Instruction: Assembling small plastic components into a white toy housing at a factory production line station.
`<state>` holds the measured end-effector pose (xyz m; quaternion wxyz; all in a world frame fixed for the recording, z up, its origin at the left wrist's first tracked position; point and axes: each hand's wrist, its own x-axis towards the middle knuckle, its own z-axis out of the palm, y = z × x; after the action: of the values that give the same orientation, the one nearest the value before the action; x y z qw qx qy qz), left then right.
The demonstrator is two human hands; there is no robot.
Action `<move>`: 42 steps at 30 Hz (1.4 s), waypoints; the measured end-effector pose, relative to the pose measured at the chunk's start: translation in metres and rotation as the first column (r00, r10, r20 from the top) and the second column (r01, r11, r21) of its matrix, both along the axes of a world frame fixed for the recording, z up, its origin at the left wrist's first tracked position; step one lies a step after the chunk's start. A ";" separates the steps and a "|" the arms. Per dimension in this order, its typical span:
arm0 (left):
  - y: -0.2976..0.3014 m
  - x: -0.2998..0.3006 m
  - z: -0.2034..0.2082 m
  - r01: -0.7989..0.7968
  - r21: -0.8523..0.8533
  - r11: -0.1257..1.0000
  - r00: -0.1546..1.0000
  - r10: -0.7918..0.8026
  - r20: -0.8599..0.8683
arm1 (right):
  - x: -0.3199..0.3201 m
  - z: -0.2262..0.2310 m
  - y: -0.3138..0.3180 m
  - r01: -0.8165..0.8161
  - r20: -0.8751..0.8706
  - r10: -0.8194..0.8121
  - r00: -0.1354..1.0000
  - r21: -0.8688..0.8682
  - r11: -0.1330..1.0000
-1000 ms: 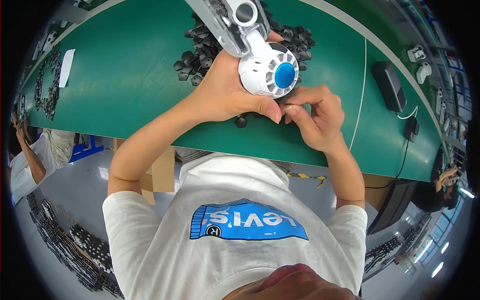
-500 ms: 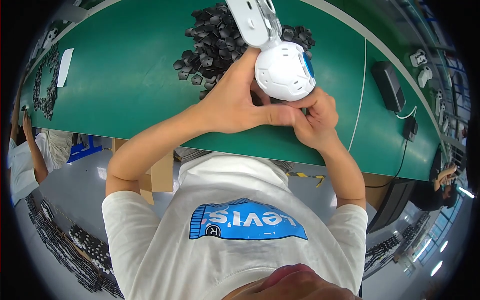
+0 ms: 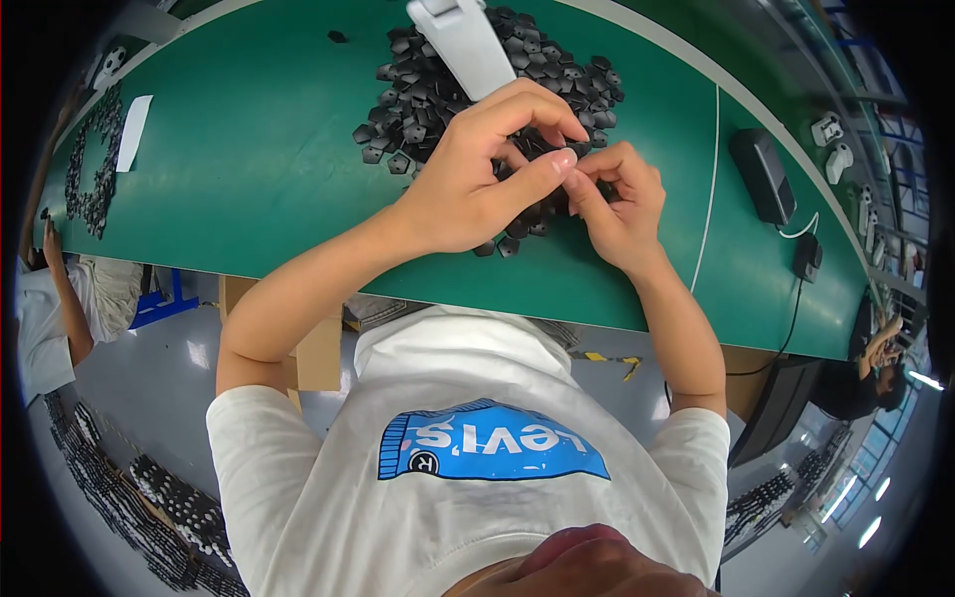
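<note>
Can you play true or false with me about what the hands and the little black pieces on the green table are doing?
1. Both hands are together over the pile of small black parts. True: the left hand and right hand meet fingertip to fingertip there.
2. The table is red. False: it is green.
3. A white paper slip lies on the table, far to the left. True.
4. The white arm-shaped piece lies under the right hand. False: it sticks out above the left hand.
5. The black box sits on the pile. False: it sits apart, to the right.
</note>
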<state>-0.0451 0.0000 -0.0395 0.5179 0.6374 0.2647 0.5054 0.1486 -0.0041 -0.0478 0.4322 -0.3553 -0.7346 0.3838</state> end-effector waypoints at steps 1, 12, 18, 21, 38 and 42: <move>0.001 -0.001 -0.001 0.004 0.001 1.000 1.000 -0.004 -0.021 | 0.000 -0.003 0.001 -0.004 0.013 0.004 1.000 -0.005 1.000; 0.054 -0.043 0.004 -0.379 0.250 0.891 0.869 0.436 -0.235 | 0.000 -0.004 0.004 0.016 0.014 -0.016 1.000 0.011 1.000; 0.143 -0.094 0.000 0.111 0.859 0.500 0.255 0.821 -0.511 | 0.001 -0.004 0.002 -0.003 0.039 0.002 0.999 0.023 1.000; 0.158 -0.090 0.012 0.363 0.714 0.599 0.102 0.736 -0.669 | 0.002 -0.001 0.001 0.000 0.023 -0.001 1.000 0.048 0.999; 0.076 -0.025 0.039 0.299 -0.376 0.877 0.832 -0.046 0.553 | 0.020 0.007 0.019 -0.150 -0.436 -0.085 0.896 -0.477 0.866; 0.048 0.001 0.027 0.191 -0.383 0.904 0.929 -0.041 0.368 | 0.014 0.012 0.010 -0.161 -0.454 -0.090 0.886 -0.485 0.860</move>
<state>-0.0439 0.0481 -0.0125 0.7090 0.4279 0.2297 0.5113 0.1625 0.0062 -0.0357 0.4773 -0.3412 -0.4891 0.6454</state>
